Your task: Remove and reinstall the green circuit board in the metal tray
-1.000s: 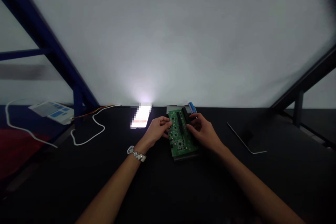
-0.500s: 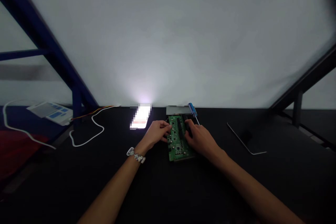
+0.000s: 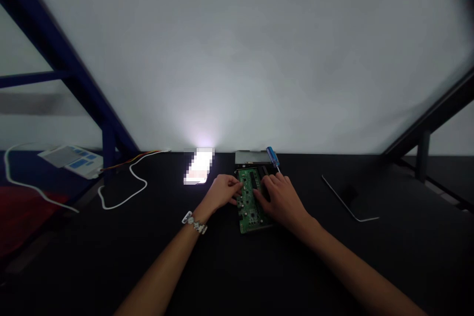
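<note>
A green circuit board [image 3: 246, 207] with black slots and small parts lies on the black table, in front of and partly over a flat metal-and-black unit [image 3: 254, 158]. My left hand [image 3: 223, 190] is closed at the board's left edge, thumb and fingertips gripping it. Over the right side rests my right hand [image 3: 283, 196], its thumb stretched toward the long black slot and its fingers apart. That hand covers the board's right edge. Just beyond its fingers leans a screwdriver with a blue handle [image 3: 273, 157]; its tip is hidden.
A glowing, pixelated phone-like screen [image 3: 200, 165] stands left of the board. Farther left are a white cable [image 3: 124, 200] and a white-and-blue card [image 3: 76, 160]. A bent thin metal rod [image 3: 340, 200] lies right. Blue frame bars [image 3: 74, 66] slope at the left, before a pale wall.
My right thumb has moved left across the board toward the middle slot, and the fingers have spread. My left hand keeps its place at the left edge. The view has shifted slightly.
</note>
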`<action>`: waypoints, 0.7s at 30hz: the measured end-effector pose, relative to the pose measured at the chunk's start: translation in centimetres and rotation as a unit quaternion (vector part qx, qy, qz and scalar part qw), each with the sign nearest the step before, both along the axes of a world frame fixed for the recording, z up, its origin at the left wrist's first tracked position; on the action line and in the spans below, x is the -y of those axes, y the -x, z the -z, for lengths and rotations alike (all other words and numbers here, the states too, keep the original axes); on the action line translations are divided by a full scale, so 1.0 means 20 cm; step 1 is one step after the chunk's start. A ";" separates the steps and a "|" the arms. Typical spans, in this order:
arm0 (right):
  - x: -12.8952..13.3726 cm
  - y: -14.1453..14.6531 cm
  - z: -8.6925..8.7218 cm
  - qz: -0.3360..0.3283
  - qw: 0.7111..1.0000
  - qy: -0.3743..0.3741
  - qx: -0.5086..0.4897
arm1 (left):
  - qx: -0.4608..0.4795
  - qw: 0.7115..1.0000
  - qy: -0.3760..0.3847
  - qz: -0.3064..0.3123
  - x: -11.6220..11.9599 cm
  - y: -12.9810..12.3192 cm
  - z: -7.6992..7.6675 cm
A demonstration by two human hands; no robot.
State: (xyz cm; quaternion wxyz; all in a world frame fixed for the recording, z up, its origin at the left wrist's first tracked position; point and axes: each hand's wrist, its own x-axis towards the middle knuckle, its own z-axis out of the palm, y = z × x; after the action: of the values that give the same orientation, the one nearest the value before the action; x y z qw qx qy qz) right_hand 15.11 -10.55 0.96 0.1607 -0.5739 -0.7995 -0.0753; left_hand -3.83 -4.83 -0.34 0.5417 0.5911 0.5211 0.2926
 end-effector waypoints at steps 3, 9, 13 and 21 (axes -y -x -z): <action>-0.01 0.03 0.02 0.001 1.000 -0.010 0.016 | -0.021 0.999 -0.027 0.008 0.00 0.00 0.01; -0.04 0.04 0.05 -0.003 1.000 -0.009 0.020 | -0.130 0.976 -0.173 -0.014 -0.01 0.00 0.01; -0.05 0.02 0.05 0.009 1.000 -0.013 0.020 | -0.179 0.900 -0.397 -0.026 -0.07 0.00 -0.01; -0.04 0.00 0.08 0.018 0.999 -0.013 0.023 | -0.275 0.840 -0.457 0.102 -0.19 -0.07 -0.03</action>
State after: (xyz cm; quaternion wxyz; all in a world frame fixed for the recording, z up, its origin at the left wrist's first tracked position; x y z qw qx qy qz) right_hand 15.07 -9.73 -0.57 0.1482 -0.5846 -0.7912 -0.1015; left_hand -2.47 -0.98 0.16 0.0718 0.8774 0.3924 0.2663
